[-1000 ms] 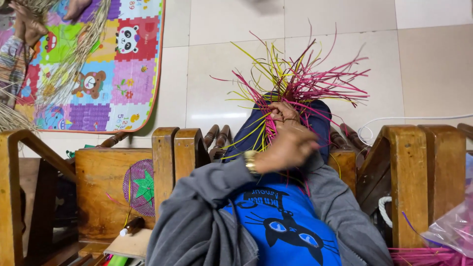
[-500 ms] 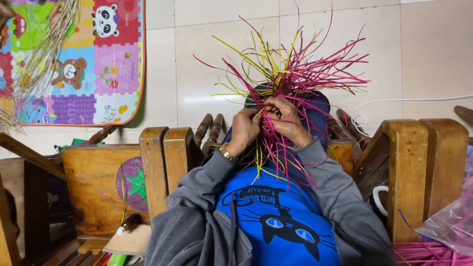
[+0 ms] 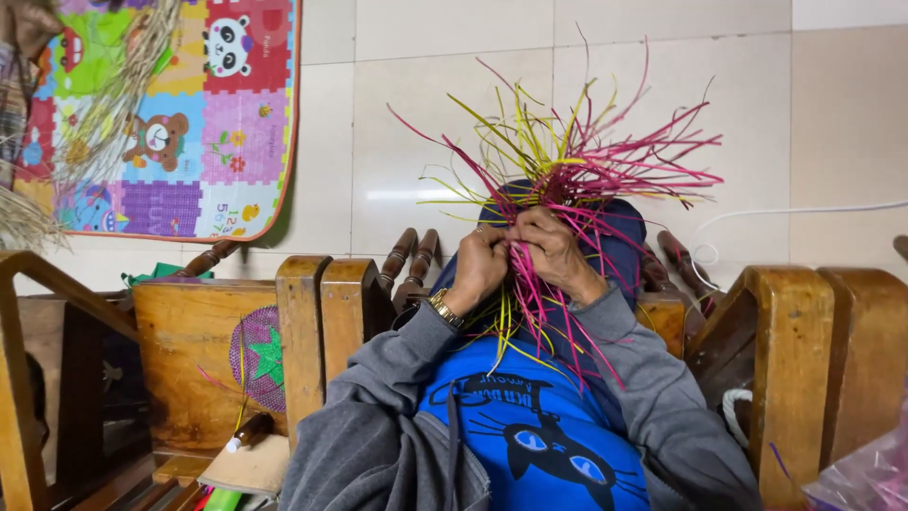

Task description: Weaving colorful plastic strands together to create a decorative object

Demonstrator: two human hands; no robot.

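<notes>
- L hand [image 3: 480, 268] & R hand [image 3: 553, 248] are both pinching into the bundle of pink and yellow strips [image 3: 567, 170], fingers closed on strands at its core, above the blue cat shirt [image 3: 534, 440].
- Strip ends are fanning out past the hands toward the tiled wall [image 3: 426, 114]; some are hanging down over the shirt.
- Wooden chair frame [image 3: 312, 331] is sitting left of the bundle; colourful play mat [image 3: 189, 114] further left.
- Risk, imo: loose springy ends are crossing, so a slack pinch could let strands slip or tangle.
</notes>
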